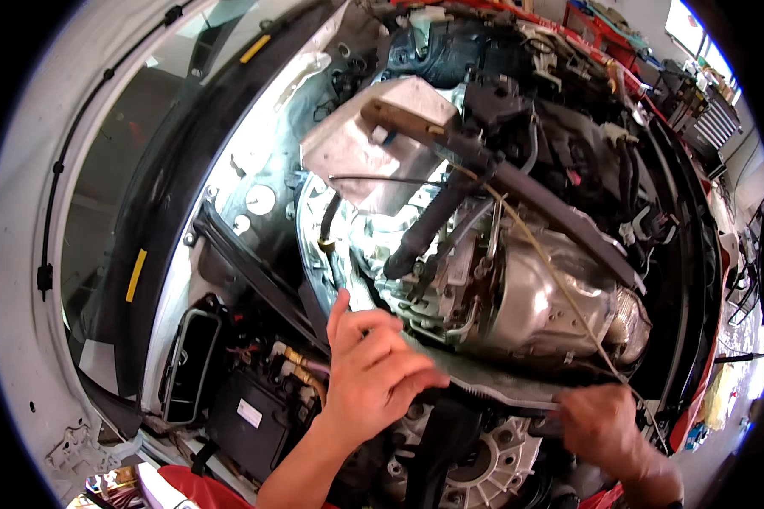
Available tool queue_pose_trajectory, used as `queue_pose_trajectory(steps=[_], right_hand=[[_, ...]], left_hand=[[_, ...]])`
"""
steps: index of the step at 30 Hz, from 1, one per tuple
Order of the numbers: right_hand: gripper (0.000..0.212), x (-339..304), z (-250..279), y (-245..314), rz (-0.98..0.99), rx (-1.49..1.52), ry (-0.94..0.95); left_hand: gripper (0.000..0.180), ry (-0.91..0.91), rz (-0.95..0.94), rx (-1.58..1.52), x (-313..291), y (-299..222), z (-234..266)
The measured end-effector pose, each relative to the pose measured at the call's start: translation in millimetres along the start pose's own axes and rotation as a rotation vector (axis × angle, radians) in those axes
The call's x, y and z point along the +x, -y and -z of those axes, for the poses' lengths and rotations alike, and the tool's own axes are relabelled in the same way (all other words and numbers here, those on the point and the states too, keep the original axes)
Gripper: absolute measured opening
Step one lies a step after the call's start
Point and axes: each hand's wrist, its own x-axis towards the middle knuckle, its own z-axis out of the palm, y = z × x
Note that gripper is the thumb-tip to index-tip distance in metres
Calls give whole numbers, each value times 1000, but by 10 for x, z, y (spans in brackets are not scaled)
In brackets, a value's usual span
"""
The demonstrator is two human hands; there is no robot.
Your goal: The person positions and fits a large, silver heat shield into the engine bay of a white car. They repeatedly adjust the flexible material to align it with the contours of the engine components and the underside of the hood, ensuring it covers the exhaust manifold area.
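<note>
A grey heat-shield mat (484,383) runs along the near edge of the engine bay, below the shiny metal housing (535,297). The left hand (373,373) rests on the mat's left end, fingers spread and slightly curled, thumb up, not closed on anything. The right hand (603,420) is at the mat's right end, fingers curled in and pinched on its edge; motion blur hides the exact grip. A thin tan cord (552,280) crosses the housing diagonally from the middle of the bay down to just above the right hand; whether the hand touches it cannot be told. Below the mat, at the bay's near edge, sits a round ribbed casting (492,462). A long dark bar (501,178) spans the bay above the housing, with a crinkled foil shield (365,144) at its far-left end. Near the left corner lies a black box (246,420) with brass fittings beside it. The windscreen (136,170) borders the bay's left side
</note>
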Motion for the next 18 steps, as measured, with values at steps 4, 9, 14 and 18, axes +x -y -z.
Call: queue_pose_trajectory(steps=[4,9,14,18], right_hand=[[19,252,-32,16,-19,-32,32],[19,296,-99,51,-56,-37,5],[16,153,-167,96,22,-26,71],[11,37,287,256,-28,-53,10]], left_hand=[[19,35,58,119,29,192,-28],[20,4,38,96,52,306,-52],[18,-22,-25,27,-107,346,-35],[23,-83,-111,-37,-41,149,-16]])
